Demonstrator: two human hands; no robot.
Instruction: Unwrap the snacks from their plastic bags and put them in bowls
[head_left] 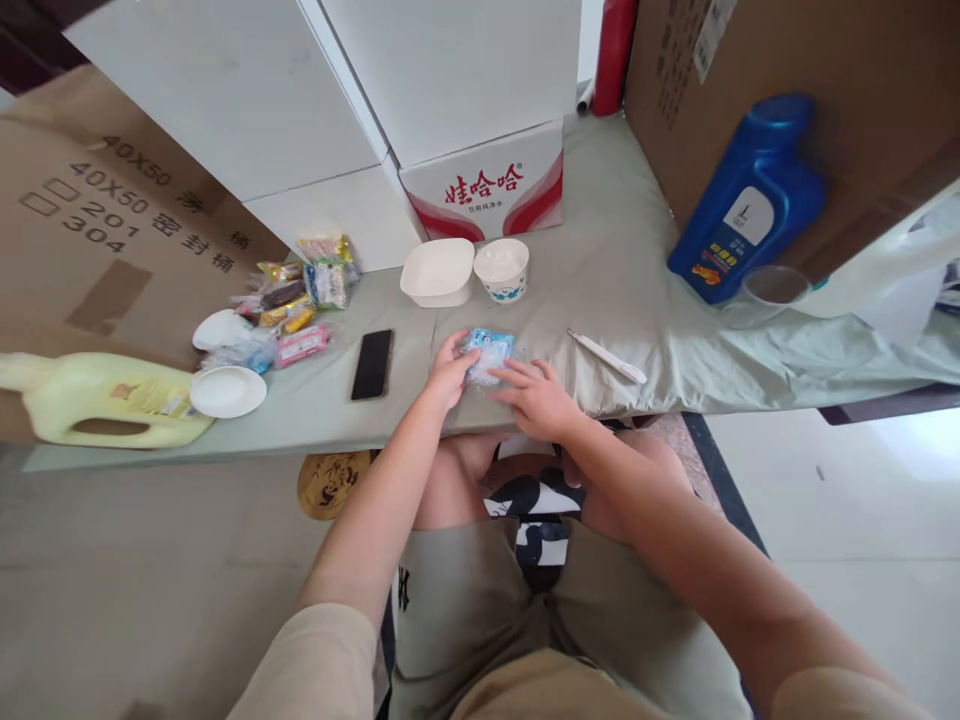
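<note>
A small blue packet with a clear plastic wrapper [491, 352] is at the table's front edge, in the middle. My left hand [448, 368] grips its left side, thumb on top. Stretched out and spread, the fingers of my right hand [536, 397] rest at the packet's lower right corner; whether they pinch the wrapper is too small to see. To the right lies a white slim cutter knife [607, 357]. Behind the packet stand a white rectangular bowl [439, 273] and a white paper bowl with a blue pattern [502, 270].
A black phone [372, 365] lies left of my hands. Farther left are several wrapped snacks [304, 290], a white dish [228, 392] and a yellow jug [120, 400]. A blue bottle [750, 200] and a clear cup [772, 292] stand right. Boxes [487, 185] line the back.
</note>
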